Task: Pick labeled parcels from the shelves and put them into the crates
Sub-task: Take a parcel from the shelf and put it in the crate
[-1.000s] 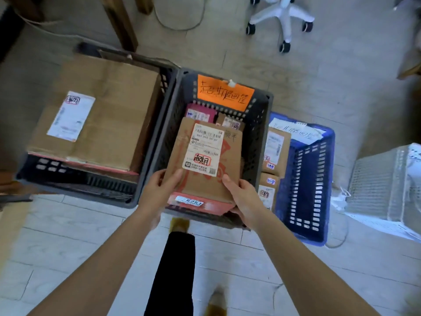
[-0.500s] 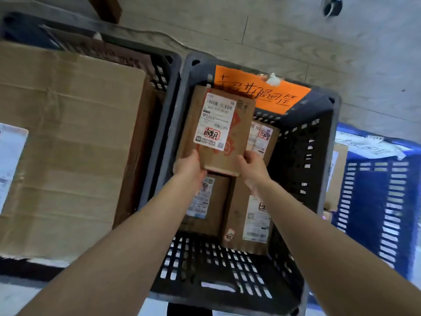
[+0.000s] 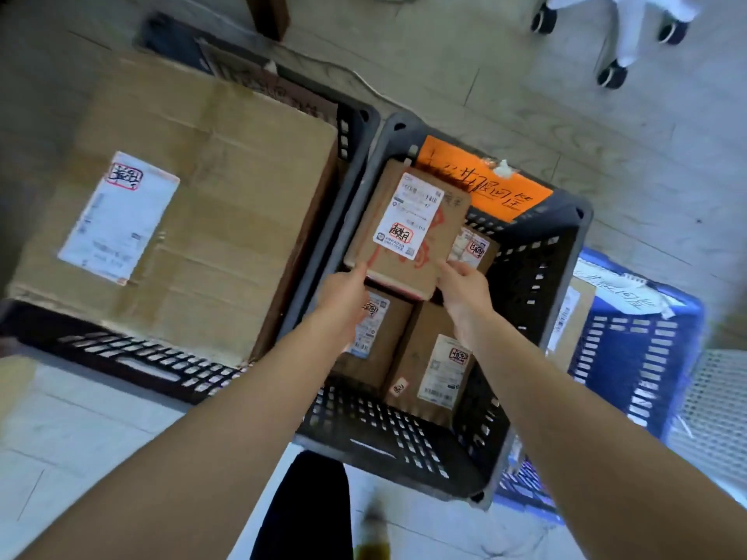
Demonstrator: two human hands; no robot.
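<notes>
Hands (image 3: 345, 297) (image 3: 465, 295) on parcel (image 3: 420, 272) near edge; crate (image 3: 388, 438) room rt.

Left hand (image 3: 343, 303) covered part of label on lower parcel (image 3: 386, 357). Fine print on held parcel (image 3: 408, 232) was blurred, unreadable. Far beyond right hand (image 3: 465, 293), chair base (image 3: 614, 30) was cut by top edge.

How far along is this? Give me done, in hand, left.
Done: bottom parcels lie in the grey crate; a big box fills the black crate. In hand: left hand and right hand hold a labeled parcel at the grey crate's far end. Left: probably set it down, let go; shelves are out of view, so the remainder is unknown.
</notes>
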